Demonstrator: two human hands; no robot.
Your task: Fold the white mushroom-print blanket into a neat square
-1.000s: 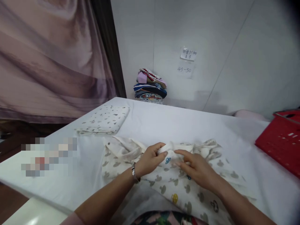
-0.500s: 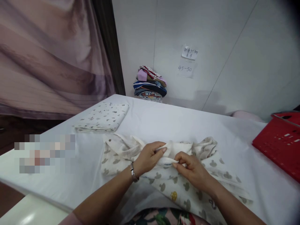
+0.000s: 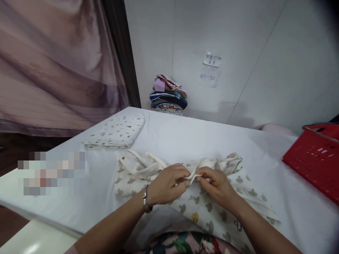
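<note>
A white printed cloth (image 3: 182, 208) with grey and yellow mushroom shapes lies bunched across the near part of the table, its lower part hanging toward my body. My left hand (image 3: 169, 183), with a metal band at the wrist, pinches the cloth's edge between thumb and fingers. Just to its right, my right hand (image 3: 215, 185) pinches the same edge, and a short twisted strip of fabric shows between the fingertips. Crumpled folds of the cloth rise on both sides of my hands.
A folded white cloth with small prints (image 3: 116, 132) lies at the table's far left. Against the wall is a stack of folded fabrics (image 3: 168, 95). A red plastic basket (image 3: 312, 158) stands at the right on the white-covered table (image 3: 217, 137). A curtain (image 3: 58, 70) hangs at left.
My hands have come closer together along the cloth's edge. The pale fold that showed open between them is now gathered into a narrow strip.
</note>
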